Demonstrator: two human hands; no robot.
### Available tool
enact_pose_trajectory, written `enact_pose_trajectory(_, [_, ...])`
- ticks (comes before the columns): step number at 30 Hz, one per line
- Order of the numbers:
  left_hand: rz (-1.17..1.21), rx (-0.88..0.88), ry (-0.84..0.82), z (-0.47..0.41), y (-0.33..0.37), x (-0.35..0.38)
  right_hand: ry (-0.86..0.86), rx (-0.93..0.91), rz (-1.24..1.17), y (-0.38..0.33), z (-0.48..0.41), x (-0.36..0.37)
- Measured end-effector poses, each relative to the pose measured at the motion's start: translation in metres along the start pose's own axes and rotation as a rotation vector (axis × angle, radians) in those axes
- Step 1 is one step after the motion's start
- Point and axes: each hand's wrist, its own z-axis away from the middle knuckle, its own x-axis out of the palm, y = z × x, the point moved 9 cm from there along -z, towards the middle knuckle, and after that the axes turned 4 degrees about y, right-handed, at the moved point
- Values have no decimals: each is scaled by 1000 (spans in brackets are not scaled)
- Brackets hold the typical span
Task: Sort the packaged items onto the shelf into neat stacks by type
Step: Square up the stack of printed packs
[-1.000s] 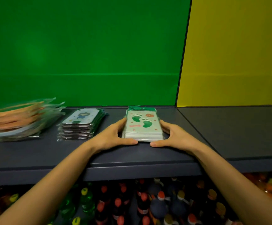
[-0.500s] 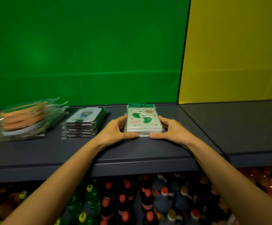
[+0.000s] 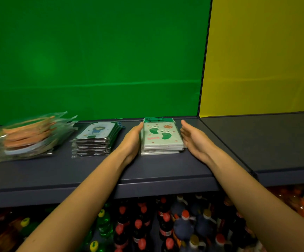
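A stack of flat white packages printed with green footprints (image 3: 162, 136) lies on the dark shelf (image 3: 165, 166), its far edge close to the green back panel (image 3: 93, 60). This footprint stack is the landmark for everything else.

The left hand (image 3: 132, 140) stands on edge against the stack's left side, fingers straight and together, pointing toward the back panel and touching the packages. The right hand (image 3: 193, 140) mirrors it on the stack's right side, fingers likewise stretched out and relaxed, grasping nothing. Its fingertips reach the stack's far right corner, though whether the palm presses on the packages or stands just off them is hard to tell. Neither hand curls around anything.

Left of the footprint stack, just past the left hand, sits a second stack of dark-edged packages (image 3: 96, 140) whose top one shows a small blue figure. Further left lies a looser pile of clear bags (image 3: 26, 137) holding orange and pale rings; it is blurred.

Right of the footprint stack, the back wall turns to a yellow panel (image 3: 265, 60). Below the stack, under the shelf edge, stand many bottles (image 3: 165, 226) with red, yellow and white caps.
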Motion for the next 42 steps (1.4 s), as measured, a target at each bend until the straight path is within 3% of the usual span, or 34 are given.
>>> enact_pose_trajectory(7, [261, -92, 79, -20, -15, -8, -1, 94, 24, 21, -16, 22])
enact_pose_trajectory(14, [165, -48, 165, -19, -8, -17, 75, 32, 202, 11, -24, 14])
enact_pose_trajectory(32, [231, 3, 267, -3, -2, -12, 305, -79, 225, 20, -32, 7])
enact_pose_trajectory(42, [30, 28, 231, -6, 7, -4, 275, -77, 267, 17, -35, 13])
